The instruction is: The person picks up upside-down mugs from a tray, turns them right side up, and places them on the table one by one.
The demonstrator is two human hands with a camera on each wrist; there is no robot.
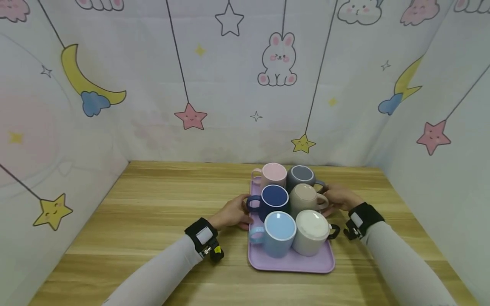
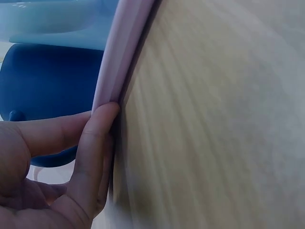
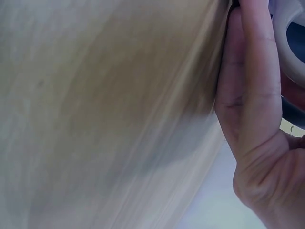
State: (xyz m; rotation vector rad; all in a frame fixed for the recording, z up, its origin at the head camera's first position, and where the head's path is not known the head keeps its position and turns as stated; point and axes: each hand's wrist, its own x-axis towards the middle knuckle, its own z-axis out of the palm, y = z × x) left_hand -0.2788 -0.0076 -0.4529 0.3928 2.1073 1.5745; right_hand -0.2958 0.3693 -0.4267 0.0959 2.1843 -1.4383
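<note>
A lilac tray (image 1: 291,264) bears several mugs in two columns. On its left side stand a pink mug (image 1: 274,172), a navy mug (image 1: 274,199) and a light blue mug (image 1: 278,238). A grey mug (image 1: 300,175), a beige mug (image 1: 304,199) and a white mug with a black handle (image 1: 311,233) fill its right side. My left hand (image 1: 232,212) pinches the tray's left rim beside the navy mug, fingers (image 2: 90,157) low against the table. At the right rim, by the beige mug's handle, my right hand (image 1: 338,197) grips the tray; its fingertips are partly hidden.
The tray sits right of centre on a wood-grain table (image 1: 172,191). A patterned white cloth (image 1: 229,85) hangs behind the table and along both sides. Each wrist wears a black strap (image 1: 200,236) with a small device over a light sleeve.
</note>
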